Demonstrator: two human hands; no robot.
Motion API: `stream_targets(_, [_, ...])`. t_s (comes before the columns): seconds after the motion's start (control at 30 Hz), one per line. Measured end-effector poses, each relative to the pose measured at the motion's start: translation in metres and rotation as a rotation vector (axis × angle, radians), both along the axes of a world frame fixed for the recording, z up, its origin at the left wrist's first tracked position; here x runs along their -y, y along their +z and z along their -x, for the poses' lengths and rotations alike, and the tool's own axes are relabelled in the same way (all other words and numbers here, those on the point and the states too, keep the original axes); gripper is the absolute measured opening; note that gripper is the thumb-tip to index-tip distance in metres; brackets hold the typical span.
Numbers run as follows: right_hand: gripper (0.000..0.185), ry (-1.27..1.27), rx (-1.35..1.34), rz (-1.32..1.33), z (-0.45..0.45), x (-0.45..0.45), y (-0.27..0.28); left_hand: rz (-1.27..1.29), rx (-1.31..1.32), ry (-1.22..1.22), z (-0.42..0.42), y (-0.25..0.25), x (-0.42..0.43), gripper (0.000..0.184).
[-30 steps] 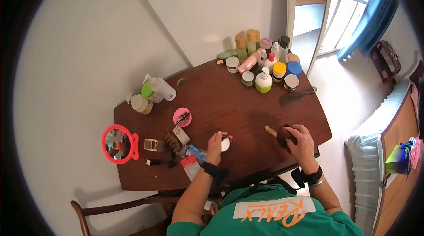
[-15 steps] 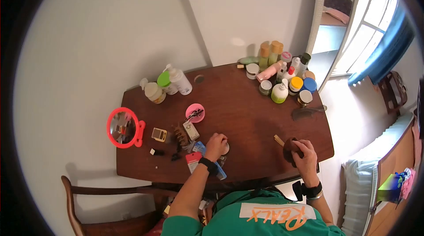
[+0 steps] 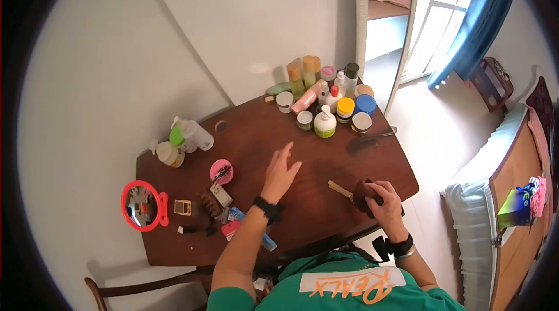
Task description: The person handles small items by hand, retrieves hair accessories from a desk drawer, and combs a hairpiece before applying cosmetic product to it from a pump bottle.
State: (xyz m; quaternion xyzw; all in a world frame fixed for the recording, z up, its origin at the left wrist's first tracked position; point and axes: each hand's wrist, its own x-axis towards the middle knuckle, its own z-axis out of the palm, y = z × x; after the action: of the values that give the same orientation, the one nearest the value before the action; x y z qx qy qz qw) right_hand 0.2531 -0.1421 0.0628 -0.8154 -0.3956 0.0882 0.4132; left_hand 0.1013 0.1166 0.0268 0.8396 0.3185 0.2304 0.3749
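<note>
My left hand point(image 3: 280, 174) reaches over the middle of the dark wooden table point(image 3: 256, 136), fingers apart and nothing in them. At the right front of the table, my right hand point(image 3: 385, 206) grips a dark brown, rounded thing point(image 3: 363, 197) that looks like a scrunchie; the fingers partly cover it. A pale narrow stick-like item point(image 3: 339, 188) lies just left of it. Left of my left forearm are a blue packet point(image 3: 236, 214), a red card point(image 3: 230, 229), a white box point(image 3: 221, 194), a brown claw clip point(image 3: 208, 201) and a pink bowl point(image 3: 222, 171) of small dark items.
Bottles and jars crowd the far right corner around a white pump bottle point(image 3: 325, 122). A dark comb point(image 3: 362, 143) lies in front of them. More bottles point(image 3: 195, 134) stand at the far left, and a red-framed mirror point(image 3: 142, 206) near the left edge. A chair point(image 3: 145, 286) is at lower left.
My left hand has lifted from the items near the front edge and moved forward, its fingers opening. My right hand keeps hold of the brown thing. The view has turned to the right.
</note>
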Motion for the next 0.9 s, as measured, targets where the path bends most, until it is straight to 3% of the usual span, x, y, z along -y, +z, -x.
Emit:
stream_targets(0.13, [0.03,-0.04,-0.056,-0.005,-0.013,0.016,-0.002,0.12,0.117,0.035,-0.08,0.004,-0.013,0.063])
stream_targets(0.23, [0.03,-0.071,-0.077,-0.015,-0.025,0.027,-0.005,-0.03,0.094,0.018,-0.122,-0.023,-0.034,0.067])
stream_targets(0.37, [0.031,-0.123,-0.116,-0.002,-0.04,0.037,-0.01,-0.136,-0.07,0.027,-0.149,-0.05,-0.047,0.06])
stream_targets(0.5, [0.031,-0.144,-0.151,-0.031,-0.05,0.041,-0.016,-0.182,-0.062,0.091,-0.155,-0.063,-0.048,0.045])
stream_targets(0.7, [0.033,-0.111,-0.142,-0.06,-0.057,0.033,-0.011,-0.085,0.013,0.024,-0.148,-0.061,-0.044,0.036])
stream_targets(0.9, [0.033,-0.18,-0.431,-0.283,-0.06,0.017,-0.015,0.246,0.301,-0.001,-0.114,-0.02,-0.01,0.029])
